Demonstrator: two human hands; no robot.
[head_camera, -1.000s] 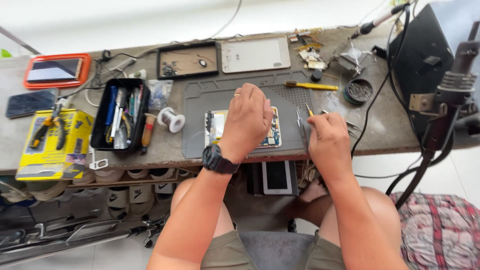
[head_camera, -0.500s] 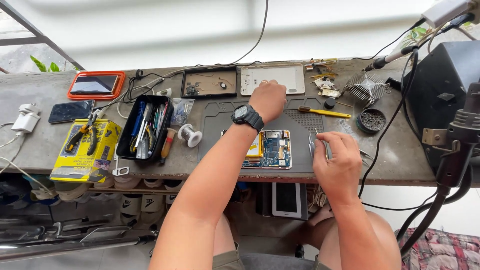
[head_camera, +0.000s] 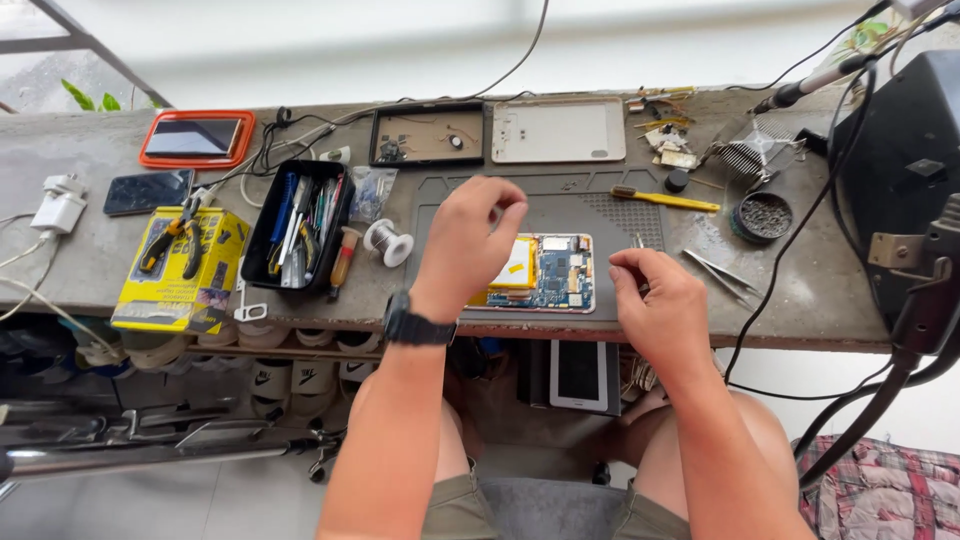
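Opened tablet (head_camera: 548, 272) lies flat at the near middle of a grey ribbed work mat (head_camera: 590, 205): green circuit board bare, yellow battery pack beside it, thin metal frame around

Left hand (head_camera: 470, 240), black watch on the wrist, hovers over the tablet's left end, fingers curled loosely; whether they pinch anything cannot be told

Right hand (head_camera: 655, 300) sits at the mat's near right corner, fingers drawn together on thin metal tweezers (head_camera: 637, 243), tips just showing

Rough concrete bench (head_camera: 100, 255). Solder spool (head_camera: 387, 242) and black tool tray (head_camera: 300, 225) to the left; yellow-handled tool (head_camera: 665, 199) across the mat's far side. Open mat between the hands
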